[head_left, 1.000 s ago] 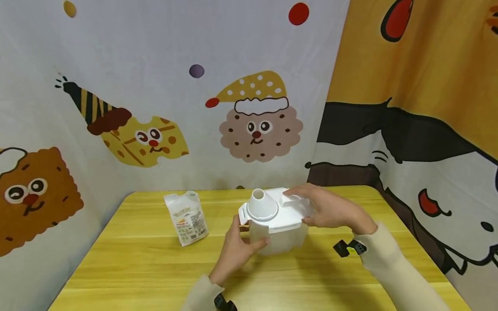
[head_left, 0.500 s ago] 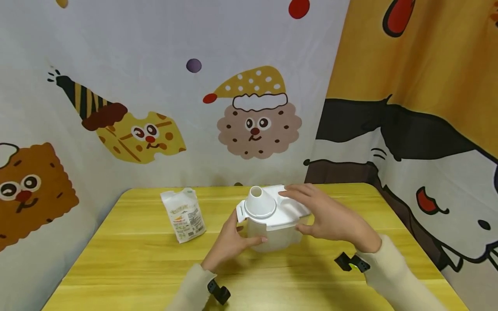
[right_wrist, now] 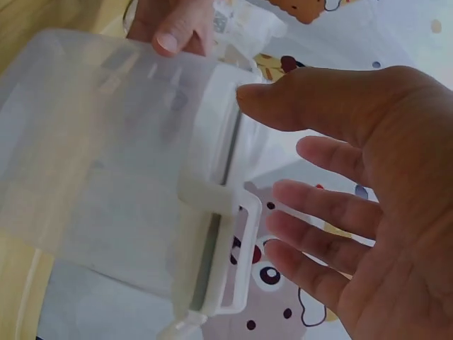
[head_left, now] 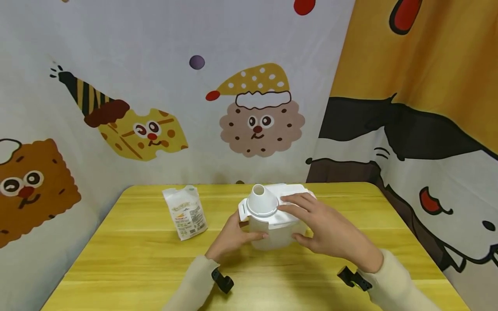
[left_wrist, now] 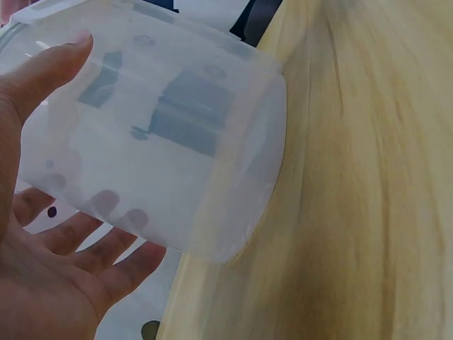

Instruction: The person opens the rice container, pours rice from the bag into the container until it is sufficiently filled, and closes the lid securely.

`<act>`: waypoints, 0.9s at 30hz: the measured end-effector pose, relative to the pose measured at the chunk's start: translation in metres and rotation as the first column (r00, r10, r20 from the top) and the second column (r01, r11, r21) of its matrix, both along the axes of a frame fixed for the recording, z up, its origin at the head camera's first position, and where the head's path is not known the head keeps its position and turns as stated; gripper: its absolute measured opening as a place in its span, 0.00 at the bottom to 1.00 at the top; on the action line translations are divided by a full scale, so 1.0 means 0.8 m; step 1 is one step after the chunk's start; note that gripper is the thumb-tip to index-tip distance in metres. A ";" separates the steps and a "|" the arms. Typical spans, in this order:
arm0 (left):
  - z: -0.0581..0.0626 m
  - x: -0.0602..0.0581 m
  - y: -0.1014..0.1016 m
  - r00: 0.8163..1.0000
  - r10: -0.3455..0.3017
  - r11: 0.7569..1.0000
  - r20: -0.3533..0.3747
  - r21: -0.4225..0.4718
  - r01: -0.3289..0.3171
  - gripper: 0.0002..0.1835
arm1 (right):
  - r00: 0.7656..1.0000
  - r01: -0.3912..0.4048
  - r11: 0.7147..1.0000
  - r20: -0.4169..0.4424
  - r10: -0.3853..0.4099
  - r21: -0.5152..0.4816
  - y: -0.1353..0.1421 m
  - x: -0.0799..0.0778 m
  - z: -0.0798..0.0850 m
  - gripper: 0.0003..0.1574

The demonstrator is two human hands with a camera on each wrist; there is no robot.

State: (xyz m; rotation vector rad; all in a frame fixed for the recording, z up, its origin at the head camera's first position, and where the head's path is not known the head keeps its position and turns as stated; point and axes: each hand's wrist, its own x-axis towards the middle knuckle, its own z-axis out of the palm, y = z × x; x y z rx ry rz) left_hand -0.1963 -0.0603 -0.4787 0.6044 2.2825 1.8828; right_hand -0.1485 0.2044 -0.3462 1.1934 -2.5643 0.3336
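White lid [head_left: 289, 189], translucent container [head_left: 274, 238], two bare hands

Frosted, see-through plastic forms the container, which stands upright around the middle of a yellow wood-grain bench [head_left: 128, 259]. A cone-shaped spout [head_left: 261, 204] with a hollow top rises from the left part of its lid.

The person's left hand [head_left: 233, 236] holds the container from the left, thumb on the near wall, fingers round the far side; some fingertips show through the plastic. The right hand [head_left: 327, 229] grips nothing: its fingers are spread and gently bent, just above the right part of the lid. Its thumb tip is at the container's near side, but whether it touches cannot be told.

Left of the container, well apart, a white printed packet [head_left: 186, 214] stands on the bench. Behind, a pale cloth [head_left: 148, 39] shows cartoon snacks with faces. Both sleeves [head_left: 398, 278] are cream, with a black device [head_left: 222, 280] at each wrist.
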 end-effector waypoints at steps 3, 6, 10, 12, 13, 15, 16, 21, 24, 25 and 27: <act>0.000 -0.001 0.001 1.000 -0.011 1.000 0.002 0.008 0.011 0.46 | 1.000 -0.014 1.000 -0.026 0.014 0.007 -0.002 0.002 -0.005 0.44; 0.001 -0.001 0.001 1.000 -0.013 1.000 0.015 0.015 0.013 0.46 | 0.999 -0.016 1.000 -0.044 0.017 0.013 -0.004 0.003 -0.010 0.41; 0.001 0.000 -0.001 1.000 -0.007 1.000 0.024 0.016 0.007 0.46 | 0.997 -0.006 1.000 -0.076 0.008 0.016 -0.009 0.001 -0.015 0.37; 0.001 0.001 -0.001 1.000 -0.004 1.000 0.026 0.014 0.004 0.45 | 0.995 0.005 1.000 -0.101 -0.003 0.020 -0.013 0.000 -0.016 0.35; 0.001 0.001 -0.002 1.000 -0.006 1.000 0.027 0.015 0.005 0.45 | 0.993 0.013 1.000 -0.115 -0.010 0.025 -0.015 0.000 -0.017 0.35; 0.001 0.001 -0.001 0.999 -0.007 1.000 0.041 0.014 0.007 0.44 | 0.989 0.031 0.999 -0.146 -0.026 0.034 -0.018 0.000 -0.018 0.34; 0.000 0.001 -0.001 0.999 -0.009 1.000 0.045 0.012 0.008 0.44 | 0.986 0.040 0.998 -0.161 -0.034 0.037 -0.021 0.000 -0.018 0.34; -0.001 0.001 0.000 0.999 -0.006 1.000 0.050 0.003 0.006 0.45 | 0.967 0.087 0.995 -0.243 -0.071 0.053 -0.031 0.001 -0.023 0.33; -0.001 0.001 -0.001 0.999 -0.002 1.000 0.049 -0.001 0.002 0.45 | 0.950 0.114 0.991 -0.300 -0.087 0.075 -0.037 0.000 -0.026 0.34; -0.001 0.001 -0.001 0.999 0.000 1.000 0.049 -0.002 0.000 0.45 | 0.943 0.123 0.989 -0.319 -0.091 0.082 -0.039 0.000 -0.027 0.34; -0.003 0.002 -0.001 0.999 -0.002 1.000 0.054 0.001 0.002 0.45 | 0.932 0.136 0.986 -0.350 -0.094 0.097 -0.042 -0.001 -0.028 0.35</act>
